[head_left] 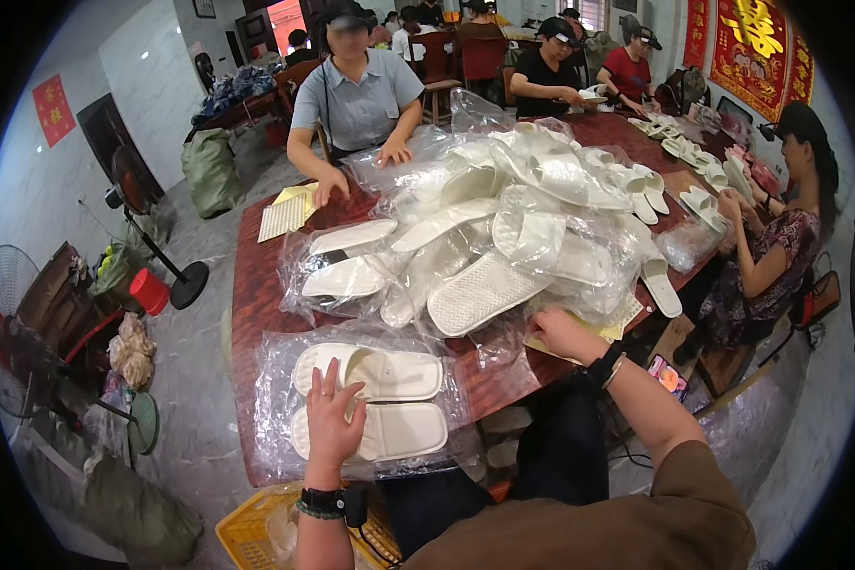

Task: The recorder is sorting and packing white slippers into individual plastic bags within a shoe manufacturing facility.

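Note:
A pair of cream slippers (404, 429) lies side by side on clear plastic bags (274, 399) at the table's near left corner. Over their toe straps rests my left hand (332, 413), its fingers spread. My right hand (562, 334) is at the table's near edge, fingers curled together, on a pale yellow sheet (617, 328) partly tucked under the plastic. Whatever those fingers pinch is too small to make out. Just beyond both hands rises a big heap of cream slippers (489, 290), many of them in clear bags.
Across the red-brown table (256, 275), a person in a grey-blue shirt (356, 104) has a hand by yellow sheets (288, 211). Another person (760, 247) handles slippers at the right. A yellow crate (247, 537) stands below the near left corner. A fan (166, 247) stands left.

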The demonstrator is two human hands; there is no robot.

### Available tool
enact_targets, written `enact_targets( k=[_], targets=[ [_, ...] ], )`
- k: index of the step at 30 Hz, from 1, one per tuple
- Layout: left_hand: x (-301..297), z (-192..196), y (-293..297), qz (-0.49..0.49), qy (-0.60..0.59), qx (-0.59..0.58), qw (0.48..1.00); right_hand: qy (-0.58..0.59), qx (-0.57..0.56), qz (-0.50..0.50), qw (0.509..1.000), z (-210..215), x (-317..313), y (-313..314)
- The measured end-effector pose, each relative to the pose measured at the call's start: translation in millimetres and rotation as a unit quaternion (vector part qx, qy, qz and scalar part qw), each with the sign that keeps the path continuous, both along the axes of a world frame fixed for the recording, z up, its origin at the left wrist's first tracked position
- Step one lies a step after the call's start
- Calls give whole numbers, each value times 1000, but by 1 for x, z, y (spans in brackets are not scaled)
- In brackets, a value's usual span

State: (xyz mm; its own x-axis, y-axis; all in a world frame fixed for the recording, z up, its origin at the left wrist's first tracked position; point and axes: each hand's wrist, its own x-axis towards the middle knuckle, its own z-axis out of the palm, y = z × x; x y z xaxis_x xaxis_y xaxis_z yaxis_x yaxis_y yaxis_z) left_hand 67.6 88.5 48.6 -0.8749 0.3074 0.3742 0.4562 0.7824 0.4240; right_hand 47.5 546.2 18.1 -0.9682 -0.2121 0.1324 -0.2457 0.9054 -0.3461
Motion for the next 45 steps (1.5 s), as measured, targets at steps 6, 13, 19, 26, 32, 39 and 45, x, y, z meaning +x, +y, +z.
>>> enact_targets(
  k=[6, 13, 19, 26, 32, 39, 45],
  targets=[
    [-5, 4, 2, 0, 13, -4, 1000, 3, 80, 24, 997, 14, -5, -8],
    [2, 5, -3, 4, 9, 0, 1000, -8, 97, 63, 993, 24, -7, -15],
    [8, 3, 0, -4, -4, 2, 1000, 2, 98, 65, 993, 18, 5, -17],
    [-9, -1, 0, -10, 3, 5, 1000, 29, 84, 73, 993, 15, -15, -2],
    [-14, -1, 3, -19, 13, -5, 1000, 6, 45, 88, 995, 17, -17, 6],
    [-3, 2, 4, -16, -1, -5, 1000, -49, 37, 67, 996, 21, -9, 4],
    [-2, 4, 4, -6, -6, -6, 1000, -18, 36, 90, 995, 21, -10, 5]
  ],
)
